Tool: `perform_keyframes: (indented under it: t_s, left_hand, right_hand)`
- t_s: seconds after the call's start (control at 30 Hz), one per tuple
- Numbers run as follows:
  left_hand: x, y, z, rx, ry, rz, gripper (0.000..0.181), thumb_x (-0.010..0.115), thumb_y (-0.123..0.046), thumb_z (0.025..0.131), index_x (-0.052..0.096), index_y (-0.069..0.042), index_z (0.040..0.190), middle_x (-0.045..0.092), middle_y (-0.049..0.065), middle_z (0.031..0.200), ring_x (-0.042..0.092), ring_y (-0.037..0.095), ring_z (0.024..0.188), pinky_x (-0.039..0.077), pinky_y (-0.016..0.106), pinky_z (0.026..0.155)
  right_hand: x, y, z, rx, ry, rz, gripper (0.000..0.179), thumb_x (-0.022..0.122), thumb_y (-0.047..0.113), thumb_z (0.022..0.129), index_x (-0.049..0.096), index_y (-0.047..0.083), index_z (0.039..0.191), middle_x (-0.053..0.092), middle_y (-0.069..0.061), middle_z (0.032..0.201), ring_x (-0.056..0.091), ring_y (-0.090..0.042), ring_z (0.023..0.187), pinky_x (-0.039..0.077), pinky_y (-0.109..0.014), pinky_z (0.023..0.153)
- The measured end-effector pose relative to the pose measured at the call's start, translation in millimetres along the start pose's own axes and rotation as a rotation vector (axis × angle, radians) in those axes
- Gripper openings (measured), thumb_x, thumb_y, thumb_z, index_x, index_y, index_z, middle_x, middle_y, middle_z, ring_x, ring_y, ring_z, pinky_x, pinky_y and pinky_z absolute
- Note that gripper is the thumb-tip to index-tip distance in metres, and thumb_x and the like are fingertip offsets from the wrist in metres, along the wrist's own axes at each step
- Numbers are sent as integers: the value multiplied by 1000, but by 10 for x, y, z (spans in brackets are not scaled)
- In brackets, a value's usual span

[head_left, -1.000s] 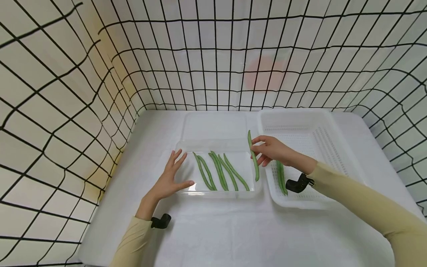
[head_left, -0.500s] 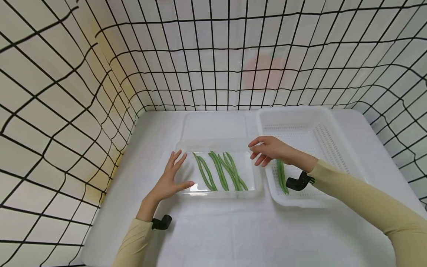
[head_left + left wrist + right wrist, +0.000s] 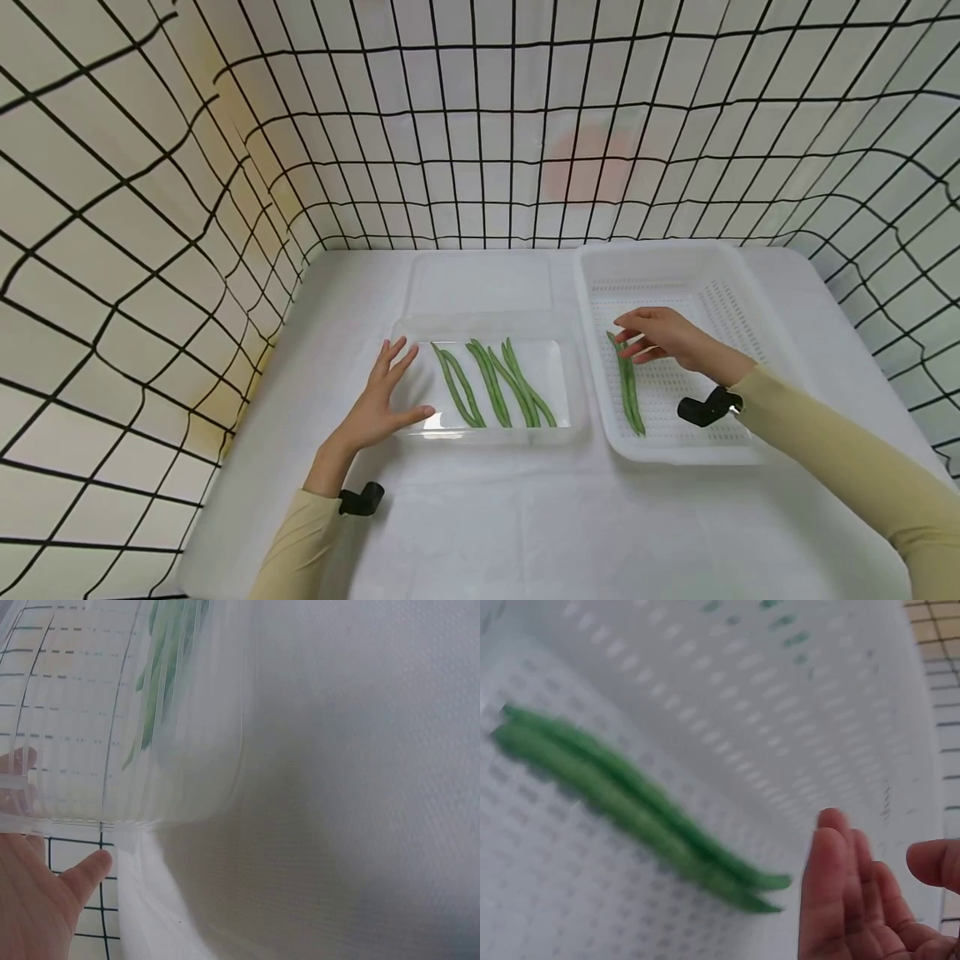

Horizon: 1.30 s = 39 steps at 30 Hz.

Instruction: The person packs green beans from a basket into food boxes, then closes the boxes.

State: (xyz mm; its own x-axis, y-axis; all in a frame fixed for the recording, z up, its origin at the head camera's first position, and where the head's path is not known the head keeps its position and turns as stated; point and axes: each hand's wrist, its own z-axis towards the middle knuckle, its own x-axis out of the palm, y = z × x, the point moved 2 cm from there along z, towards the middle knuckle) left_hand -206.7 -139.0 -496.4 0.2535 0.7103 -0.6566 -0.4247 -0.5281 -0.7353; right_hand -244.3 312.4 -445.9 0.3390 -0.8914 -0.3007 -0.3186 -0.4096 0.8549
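Note:
Several green beans (image 3: 491, 383) lie side by side in a clear plastic container (image 3: 487, 436). My left hand (image 3: 378, 408) is at the container's left end with fingers and thumb spread; in the left wrist view the thumb (image 3: 90, 871) sits just below the container's edge. Above the white perforated basket (image 3: 720, 350) hovers my right hand (image 3: 663, 333), holding nothing, its fingers and thumb apart. Two green beans (image 3: 630, 802) rest together on the basket floor beside its left wall; in the head view the right fingers partly cover their far ends.
A clear lid (image 3: 480, 279) lies flat behind the container. Black wire mesh (image 3: 510, 125) rises at the back and both sides of the white-covered table (image 3: 480, 517).
The right hand let go of a green bean at the right side of the clear container, then moved right, over the basket. My left hand has stayed in place.

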Motion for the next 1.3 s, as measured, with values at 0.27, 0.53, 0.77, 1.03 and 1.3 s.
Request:
perform_keyframes:
  t_s: [0.27,0.53,0.77,1.03,1.3]
  left_hand:
    - [4,25,-2,2,7,-6,93,78,-37,79,22,-26,152,4,-6,157,-10,28,142,16,67,101]
    - [-6,21,-7,-5,7,-5,93,78,-38,79,22,-27,152,3,-7,157,-12,24,142,17,66,102]
    - [12,41,-2,-6,0,-8,93,78,-37,78,22,-28,152,3,-8,157,-12,22,142,16,65,103]
    - [18,43,13,0,-5,-11,92,79,-35,78,24,-27,152,4,-8,157,-10,27,142,15,65,103]
    - [-5,33,11,-14,-3,-2,90,78,-35,79,26,-25,152,4,-8,157,-11,24,142,15,64,103]
  right_hand:
    - [-92,-347,51,127,74,-21,55,46,26,101,32,-14,137,44,-31,130,63,-27,98,52,-38,79]
    - [-48,-445,130,150,106,-7,52,48,24,100,36,-14,134,53,-24,119,64,-24,90,53,-37,77]
    - [81,-453,189,140,118,-44,46,54,24,97,47,-12,125,62,-15,103,65,-21,82,54,-36,72]
    - [197,-442,218,152,145,-103,41,66,20,89,52,-6,117,64,-7,83,63,-18,72,53,-33,66]
    - [185,-425,199,127,147,-70,31,57,18,95,54,-7,112,64,-9,88,64,-18,73,54,-33,67]
